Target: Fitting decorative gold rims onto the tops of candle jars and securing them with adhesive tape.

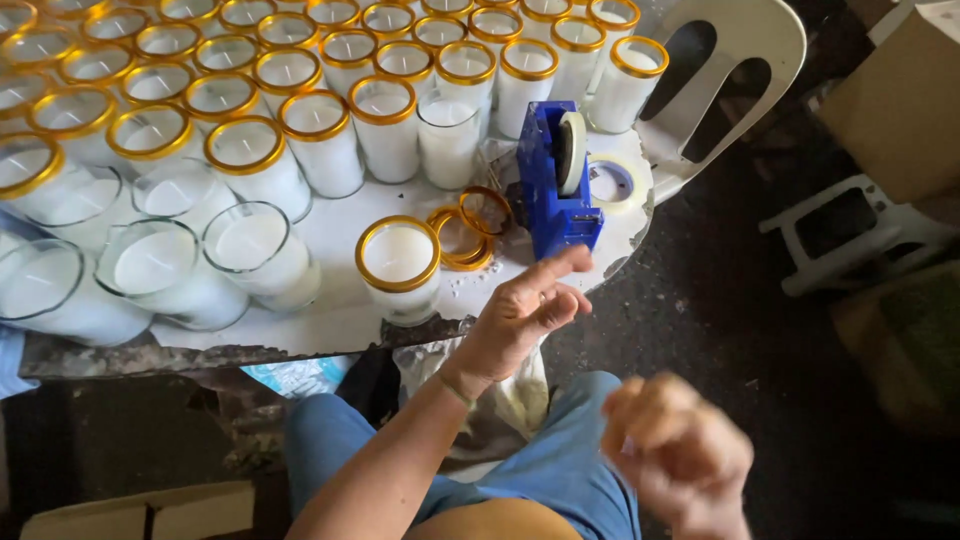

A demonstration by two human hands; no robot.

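A worn white table [330, 320] is seen above a dark floor, crowded with rows of white wax candles in clear glass jars, most ringed in gold. The left hand [525, 310] is raised at the table's near edge, fingers loosely spread and nothing gripped; the blue tape dispenser [555, 190] lies just beyond its fingertips, long axis running away from the person. A gold-rimmed glass candle [399, 268] stands alone just left of that hand, with loose gold rings [468, 230] behind it. The right hand [680, 455] is held lower and farther off, blurred, apparently curled; its contents cannot be told.
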